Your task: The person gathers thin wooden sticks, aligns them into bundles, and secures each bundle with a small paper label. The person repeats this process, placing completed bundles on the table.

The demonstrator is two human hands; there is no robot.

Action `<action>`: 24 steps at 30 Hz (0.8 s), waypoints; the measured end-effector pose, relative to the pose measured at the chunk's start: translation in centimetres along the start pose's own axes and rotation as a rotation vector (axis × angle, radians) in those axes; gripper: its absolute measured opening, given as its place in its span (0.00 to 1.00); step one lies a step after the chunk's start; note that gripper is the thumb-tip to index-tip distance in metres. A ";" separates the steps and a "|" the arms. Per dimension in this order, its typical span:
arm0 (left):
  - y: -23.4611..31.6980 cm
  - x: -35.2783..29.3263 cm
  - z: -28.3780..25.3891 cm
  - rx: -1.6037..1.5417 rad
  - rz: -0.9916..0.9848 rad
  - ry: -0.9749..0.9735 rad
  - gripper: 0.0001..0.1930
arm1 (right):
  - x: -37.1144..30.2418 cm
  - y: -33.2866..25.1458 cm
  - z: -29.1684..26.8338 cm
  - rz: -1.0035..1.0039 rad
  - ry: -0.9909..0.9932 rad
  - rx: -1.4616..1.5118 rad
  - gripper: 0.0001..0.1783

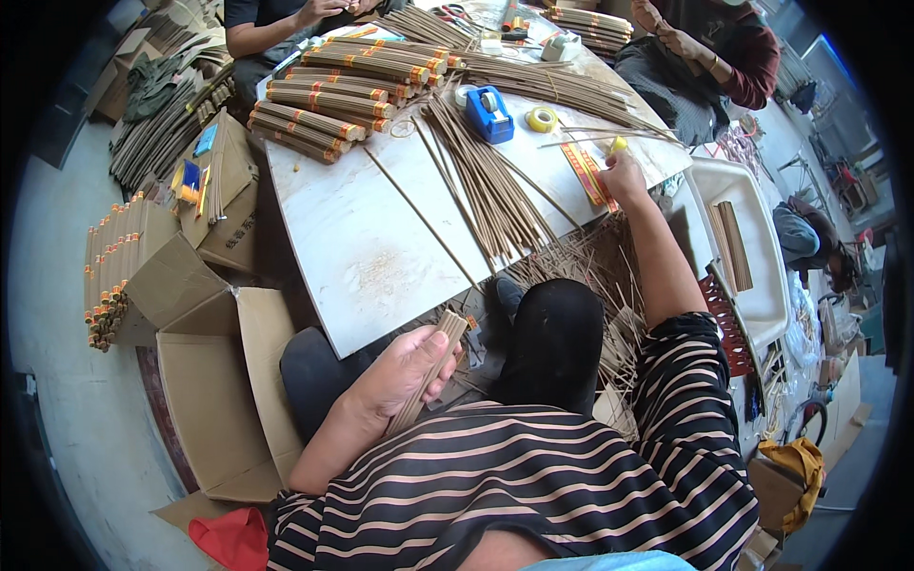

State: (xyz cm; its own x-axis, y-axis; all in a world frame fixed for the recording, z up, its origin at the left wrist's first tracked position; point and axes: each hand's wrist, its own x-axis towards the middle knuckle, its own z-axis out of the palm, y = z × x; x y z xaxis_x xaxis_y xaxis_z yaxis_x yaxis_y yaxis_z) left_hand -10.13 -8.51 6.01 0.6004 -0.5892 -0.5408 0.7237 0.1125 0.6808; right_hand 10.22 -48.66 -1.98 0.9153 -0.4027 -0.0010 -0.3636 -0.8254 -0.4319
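In my left hand [414, 369], close to my body, is a bundle of thin brown incense sticks [449, 328], the fingers wrapped round it and the thumb on top. My right hand [624, 179] reaches over the table's right edge with its fingers curled. A small yellow thing [619, 144] shows at those fingertips; its kind is unclear. Just left of that hand lie red-and-yellow paper labels [583, 173]. Loose incense sticks [486, 186] are spread across the table [333, 266], and wrapped bundles [324, 105] are piled at the far left.
A blue tape dispenser [490, 119] and a yellow tape roll [542, 119] stand mid-table. An open cardboard box [214, 409] is at my left. A white tub [752, 190] holding sticks is at my right. Two people's hands [322, 9] [678, 43] work across the table.
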 end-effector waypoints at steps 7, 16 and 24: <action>0.0 -1.1 0.5 0.007 -0.006 0.017 0.17 | -0.1 0.2 -0.8 0.009 -0.015 -0.038 0.20; -0.3 -2.0 -0.1 0.003 0.022 0.006 0.17 | 0.9 0.4 0.7 0.034 -0.055 -0.080 0.18; -0.4 -3.0 0.3 0.051 0.089 -0.013 0.17 | -9.6 -5.8 -6.6 -0.087 -0.446 0.809 0.12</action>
State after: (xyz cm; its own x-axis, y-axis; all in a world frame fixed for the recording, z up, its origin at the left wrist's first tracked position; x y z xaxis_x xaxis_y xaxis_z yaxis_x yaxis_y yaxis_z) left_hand -12.33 -7.00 7.48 0.6569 -0.5893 -0.4703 0.6489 0.1243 0.7507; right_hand 2.37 -42.62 6.53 0.9766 -0.0245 -0.2137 -0.2130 -0.2502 -0.9445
